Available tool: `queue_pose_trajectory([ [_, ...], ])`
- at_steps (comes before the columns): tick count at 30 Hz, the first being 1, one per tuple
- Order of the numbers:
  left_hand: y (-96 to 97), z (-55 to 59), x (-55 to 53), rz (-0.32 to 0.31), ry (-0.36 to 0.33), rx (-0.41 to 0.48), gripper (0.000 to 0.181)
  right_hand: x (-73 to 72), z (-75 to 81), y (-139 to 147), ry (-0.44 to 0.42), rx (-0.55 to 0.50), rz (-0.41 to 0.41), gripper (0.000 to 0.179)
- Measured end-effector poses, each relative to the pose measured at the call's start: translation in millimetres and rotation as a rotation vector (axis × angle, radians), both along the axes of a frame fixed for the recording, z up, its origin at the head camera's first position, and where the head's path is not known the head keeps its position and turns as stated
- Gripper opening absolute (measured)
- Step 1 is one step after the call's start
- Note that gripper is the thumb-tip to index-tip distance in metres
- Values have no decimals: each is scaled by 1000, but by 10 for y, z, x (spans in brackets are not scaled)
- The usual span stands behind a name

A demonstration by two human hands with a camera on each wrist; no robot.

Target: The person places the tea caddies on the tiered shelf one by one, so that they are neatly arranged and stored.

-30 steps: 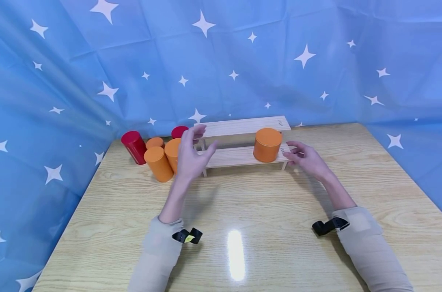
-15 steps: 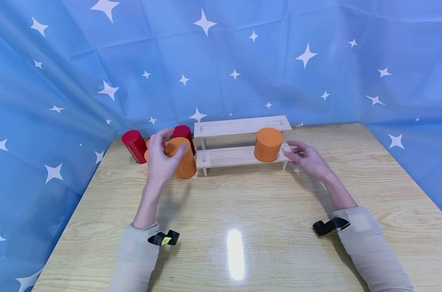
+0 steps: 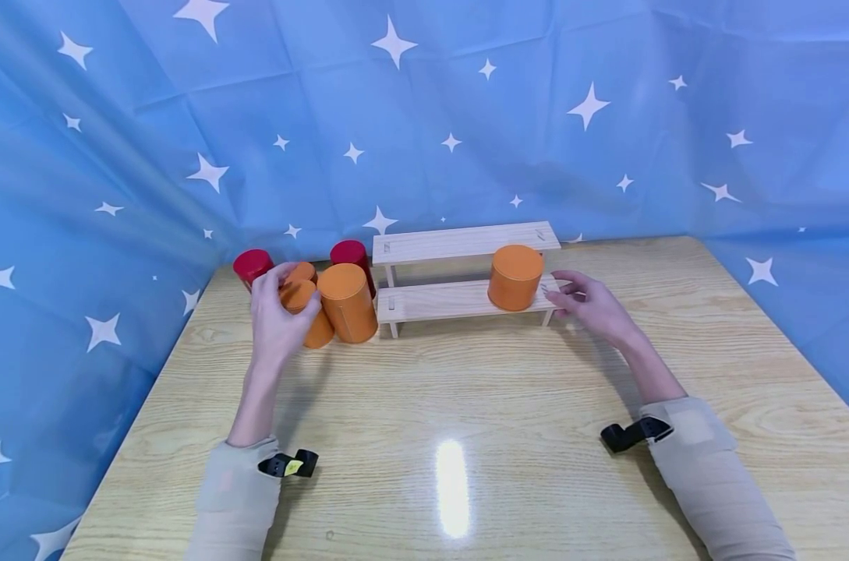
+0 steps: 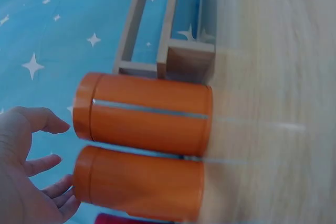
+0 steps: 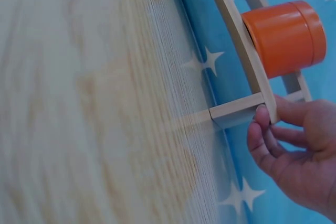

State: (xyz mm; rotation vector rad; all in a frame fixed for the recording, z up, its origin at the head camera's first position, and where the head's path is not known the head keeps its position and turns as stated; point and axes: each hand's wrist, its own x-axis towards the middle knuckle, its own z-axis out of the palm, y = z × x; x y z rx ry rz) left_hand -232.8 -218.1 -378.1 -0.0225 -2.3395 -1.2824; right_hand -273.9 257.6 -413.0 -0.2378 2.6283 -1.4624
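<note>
My left hand (image 3: pixel 273 323) is at an orange canister (image 3: pixel 317 323) on the table's left side, its thumb and fingers spread around the lid. In the left wrist view the fingers curve loosely near the canister tops, with gaps visible. A taller orange canister (image 3: pixel 350 308) stands just right of it, and another orange one (image 3: pixel 303 273) is partly hidden behind. My right hand (image 3: pixel 588 304) pinches the right end of the lower board of a two-step wooden rack (image 3: pixel 438 302). On that board sits a short, wide orange canister (image 3: pixel 515 278).
One red canister (image 3: pixel 251 265) stands at the far left, partly hidden by my left hand. A second red canister (image 3: pixel 351 257) is behind the tall orange one, beside the rack. Blue star-patterned cloth (image 3: pixel 424 117) hangs behind the wooden table (image 3: pixel 522 405).
My left hand has moved left from the rack's left end, past the tall orange canister, to the smaller orange one. The right hand stays on the rack.
</note>
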Motion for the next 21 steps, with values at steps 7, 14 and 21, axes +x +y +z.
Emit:
queue_pose_trajectory([
  [7,-106,-89,3,1,-101,5,61,-8,-3,7,6,-2,1,66],
  [14,-156,-163,-26,-19,-163,-19,68,-16,-10,11,9,-3,0,65],
  [21,-167,-157,-23,-2,-165,6,70,-11,-12,11,8,-5,-1,65],
])
